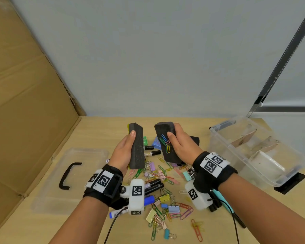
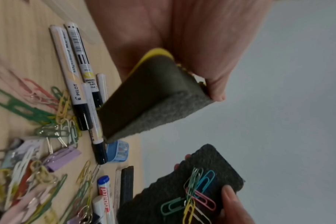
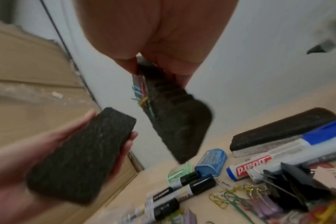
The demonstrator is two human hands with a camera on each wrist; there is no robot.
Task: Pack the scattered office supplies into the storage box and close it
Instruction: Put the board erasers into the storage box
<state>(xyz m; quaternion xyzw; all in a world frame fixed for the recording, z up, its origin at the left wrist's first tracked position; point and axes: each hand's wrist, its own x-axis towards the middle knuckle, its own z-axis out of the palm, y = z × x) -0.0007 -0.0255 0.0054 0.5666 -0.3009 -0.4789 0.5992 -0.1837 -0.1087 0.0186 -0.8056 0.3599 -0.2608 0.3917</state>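
Note:
My left hand (image 1: 125, 150) grips a yellow-backed board eraser (image 1: 136, 147) upright above the table, dark felt facing right; the same eraser (image 2: 152, 98) fills the left wrist view. My right hand (image 1: 178, 143) grips a second dark eraser (image 1: 165, 138) beside it, with a bunch of coloured paper clips (image 1: 165, 142) stuck to its felt under my thumb. These paper clips (image 2: 194, 195) show clearly in the left wrist view. The clear storage box (image 1: 253, 152) stands open at the right, and its lid (image 1: 69, 178) with a black handle lies at the left.
Markers (image 1: 152, 153), binder clips (image 1: 173, 208), loose paper clips (image 1: 195, 228) and small sharpeners (image 3: 211, 162) lie scattered on the wooden table below my hands. A third eraser (image 3: 284, 128) lies behind. A cardboard sheet (image 1: 25, 103) leans at the left.

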